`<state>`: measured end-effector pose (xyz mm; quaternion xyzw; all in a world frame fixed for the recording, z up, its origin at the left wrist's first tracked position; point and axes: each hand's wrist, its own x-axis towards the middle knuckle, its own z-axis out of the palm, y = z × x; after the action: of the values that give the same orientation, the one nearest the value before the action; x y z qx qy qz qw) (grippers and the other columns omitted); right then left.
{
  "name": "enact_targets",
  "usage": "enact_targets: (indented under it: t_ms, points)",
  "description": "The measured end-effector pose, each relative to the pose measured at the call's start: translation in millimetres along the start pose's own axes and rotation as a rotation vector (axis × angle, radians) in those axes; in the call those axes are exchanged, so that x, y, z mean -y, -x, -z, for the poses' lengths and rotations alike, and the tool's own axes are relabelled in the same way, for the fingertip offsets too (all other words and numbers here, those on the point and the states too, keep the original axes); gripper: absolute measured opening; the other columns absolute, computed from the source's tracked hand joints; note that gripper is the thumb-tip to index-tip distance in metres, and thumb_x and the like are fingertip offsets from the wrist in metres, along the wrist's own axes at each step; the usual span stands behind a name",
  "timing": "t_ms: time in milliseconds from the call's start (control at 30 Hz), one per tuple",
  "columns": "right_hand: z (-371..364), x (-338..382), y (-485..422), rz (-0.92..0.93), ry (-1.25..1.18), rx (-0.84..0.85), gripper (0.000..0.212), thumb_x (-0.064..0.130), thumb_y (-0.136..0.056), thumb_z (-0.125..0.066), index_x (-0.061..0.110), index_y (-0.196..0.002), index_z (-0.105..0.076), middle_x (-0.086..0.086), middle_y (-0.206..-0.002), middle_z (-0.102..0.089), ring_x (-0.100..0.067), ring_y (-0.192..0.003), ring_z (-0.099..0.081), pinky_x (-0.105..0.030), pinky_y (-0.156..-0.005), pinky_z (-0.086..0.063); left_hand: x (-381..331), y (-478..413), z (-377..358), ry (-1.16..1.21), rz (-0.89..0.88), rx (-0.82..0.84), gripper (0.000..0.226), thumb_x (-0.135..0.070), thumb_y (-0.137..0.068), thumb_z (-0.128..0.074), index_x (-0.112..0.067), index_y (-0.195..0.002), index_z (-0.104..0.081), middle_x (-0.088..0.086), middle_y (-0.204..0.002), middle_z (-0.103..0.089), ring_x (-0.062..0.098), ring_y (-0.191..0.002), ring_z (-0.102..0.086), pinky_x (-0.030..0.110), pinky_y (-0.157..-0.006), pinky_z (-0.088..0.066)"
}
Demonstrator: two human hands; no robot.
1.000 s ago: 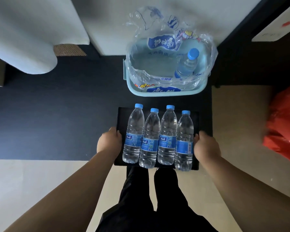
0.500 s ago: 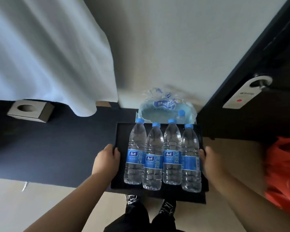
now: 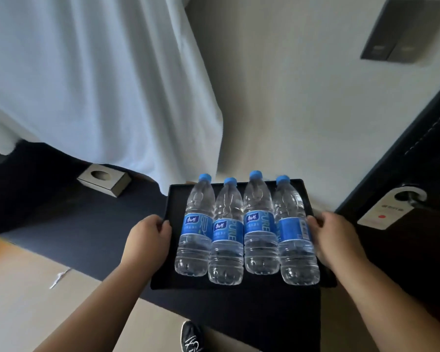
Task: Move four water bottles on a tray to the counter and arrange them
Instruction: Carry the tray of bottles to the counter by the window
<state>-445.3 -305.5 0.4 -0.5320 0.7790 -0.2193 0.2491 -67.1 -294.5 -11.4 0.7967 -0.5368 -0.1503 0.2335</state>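
1. Right now your four water bottles (image 3: 246, 229) lie side by side, touching, caps pointing away from you, on the black tray (image 3: 174, 199).
2. Your left hand (image 3: 147, 240) clasps the tray's left rim; your right hand (image 3: 335, 237) clasps its right rim, holding it up in the air.
3. Beyond the tray hang a white curtain (image 3: 99, 85) and a door hanger (image 3: 389, 209); a tissue box (image 3: 104, 179) sits to the left.

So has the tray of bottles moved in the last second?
Yes. The tray has been lifted: the blue tub behind it is gone from view, and the door hanger now sits level with it.
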Motion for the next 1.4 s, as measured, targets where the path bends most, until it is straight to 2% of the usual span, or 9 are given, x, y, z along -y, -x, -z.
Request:
enact_targets:
  t_ms: [67, 200, 300, 367, 467, 667, 967, 1133, 1400]
  points:
    - [5, 22, 4, 0.051, 0.017, 0.028, 0.035, 0.038, -0.104, -0.056, 0.015, -0.079, -0.066, -0.003, -0.068, -0.069, -0.024, -0.064, -0.065, -0.037, -0.06, -0.053, 7, 3, 19, -0.004, 0.024, -0.044, 0.03, -0.031, -0.093, -0.059, -0.021, -0.065, -0.057, -0.006, -0.058, -0.059, 0.006, -0.056, -0.052, 0.024, -0.048, -0.032]
    - [4, 65, 21, 0.137, 0.061, 0.027, 0.036, 0.035, -0.104, -0.053, 0.015, -0.076, -0.064, -0.004, -0.068, -0.067, -0.023, -0.063, -0.063, -0.034, -0.057, -0.047, 31, 6, 55, 0.002, 0.081, -0.085, 0.027, -0.034, -0.093, -0.058, -0.026, -0.067, -0.06, -0.008, -0.059, -0.061, 0.006, -0.056, -0.055, 0.024, -0.048, -0.035]
    - [-11, 98, 36, 0.186, 0.092, 0.045, 0.037, 0.033, -0.103, -0.051, 0.014, -0.074, -0.063, -0.005, -0.068, -0.066, -0.027, -0.067, -0.063, -0.041, -0.067, -0.054, 59, 8, 83, 0.012, 0.127, -0.126, 0.026, -0.033, -0.093, -0.059, -0.025, -0.068, -0.061, -0.008, -0.059, -0.062, 0.009, -0.058, -0.057, 0.027, -0.05, -0.037]
    - [-26, 119, 46, 0.204, 0.081, 0.067, 0.038, 0.032, -0.104, -0.052, 0.013, -0.072, -0.063, -0.005, -0.066, -0.065, -0.025, -0.064, -0.061, -0.038, -0.062, -0.049, 81, 11, 102, 0.001, 0.162, -0.147, 0.027, -0.033, -0.093, -0.059, -0.024, -0.068, -0.061, -0.008, -0.06, -0.062, 0.011, -0.059, -0.056, 0.027, -0.05, -0.036]
    - [-56, 152, 64, 0.217, 0.089, 0.099, 0.038, 0.034, -0.104, -0.053, 0.014, -0.072, -0.062, -0.003, -0.066, -0.064, -0.02, -0.062, -0.058, -0.032, -0.053, -0.036, 119, 17, 131, -0.014, 0.206, -0.171, 0.027, -0.032, -0.093, -0.059, -0.023, -0.067, -0.061, -0.007, -0.06, -0.061, 0.011, -0.058, -0.056, 0.027, -0.05, -0.035]
    - [-133, 231, 112, 0.291, 0.094, 0.178, 0.037, 0.035, -0.102, -0.053, 0.014, -0.072, -0.062, -0.005, -0.067, -0.064, -0.024, -0.063, -0.058, -0.032, -0.053, -0.035, 215, 30, 202, -0.016, 0.305, -0.242, 0.027, -0.031, -0.091, -0.058, -0.021, -0.066, -0.061, -0.006, -0.061, -0.061, 0.013, -0.059, -0.055, 0.03, -0.051, -0.038]
    - [-247, 357, 185, 0.509, 0.087, 0.272, 0.033, 0.034, -0.1, -0.054, 0.018, -0.071, -0.06, 0.001, -0.065, -0.062, -0.015, -0.059, -0.056, -0.028, -0.05, -0.032, 353, 55, 303, -0.008, 0.452, -0.343, 0.024, -0.031, -0.092, -0.056, -0.021, -0.07, -0.062, -0.003, -0.067, -0.063, 0.016, -0.062, -0.057, 0.031, -0.053, -0.04]
    - [-298, 417, 221, 0.607, 0.085, 0.333, 0.028, 0.036, -0.102, -0.056, 0.022, -0.078, -0.061, 0.006, -0.071, -0.062, -0.009, -0.064, -0.054, -0.025, -0.052, -0.033, 417, 74, 347, 0.008, 0.526, -0.408, 0.025, -0.028, -0.092, -0.057, -0.019, -0.071, -0.064, -0.001, -0.065, -0.063, 0.017, -0.061, -0.058, 0.032, -0.054, -0.043]
    - [-371, 503, 268, 0.765, 0.081, 0.484, 0.031, 0.033, -0.102, -0.057, 0.014, -0.079, -0.066, -0.005, -0.071, -0.068, -0.02, -0.066, -0.063, -0.032, -0.056, -0.045, 494, 105, 394, -0.006, 0.648, -0.503, 0.025, -0.024, -0.093, -0.058, -0.016, -0.07, -0.065, -0.003, -0.061, -0.063, 0.014, -0.057, -0.057, 0.028, -0.051, -0.039]
